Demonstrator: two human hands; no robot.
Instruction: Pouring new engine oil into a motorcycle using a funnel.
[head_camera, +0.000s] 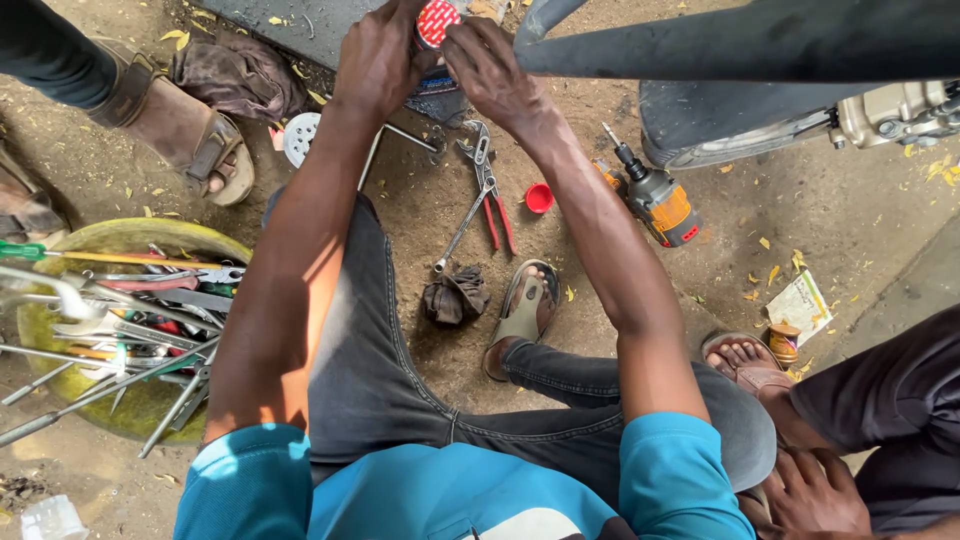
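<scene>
Open-air roadside repair spot, working straight on bare dirt scattered with dry leaves. Below and left of the fingers, a yellow basin crammed with spanners and screwdrivers. Just below the fingers, red-handled pliers and a wrench lying loose in the dust. Down to the right, a cordless drill; right beside it, a motorcycle tyre and engine.
</scene>
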